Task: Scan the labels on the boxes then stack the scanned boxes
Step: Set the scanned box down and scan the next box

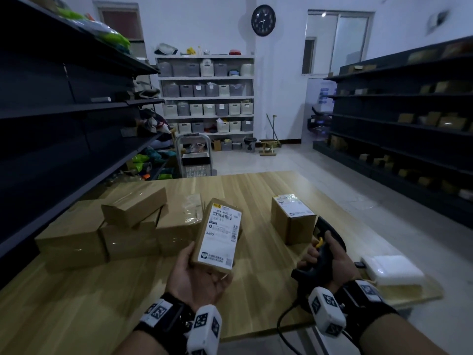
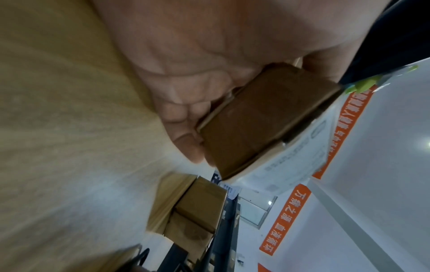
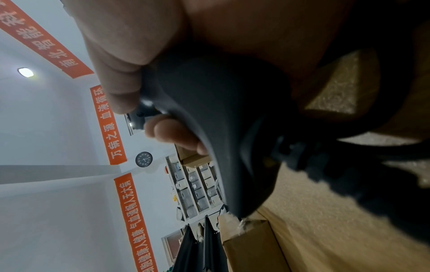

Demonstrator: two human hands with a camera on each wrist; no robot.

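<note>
Left hand (image 1: 198, 276) grips the box (image 1: 217, 234) by its near end, label up, held above the bench's (image 1: 128, 290) near middle. Right hand (image 1: 330, 257) is wrapped round the scanner (image 1: 321, 254), which sits low and aims away. Risks: a tilted label could cause a misread; an end-only hold could let the box slip.

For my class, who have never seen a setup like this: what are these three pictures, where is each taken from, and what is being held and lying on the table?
No machine here: a person works with bare hands, wearing one camera on the head and one on each wrist. The head view looks down at a wooden table. The left hand holds a labelled cardboard box; the right hand grips a black barcode scanner. On the table lie a pile of brown boxes, one labelled box standing alone and a white packet. Each wrist view shows its own hand up close.
</note>
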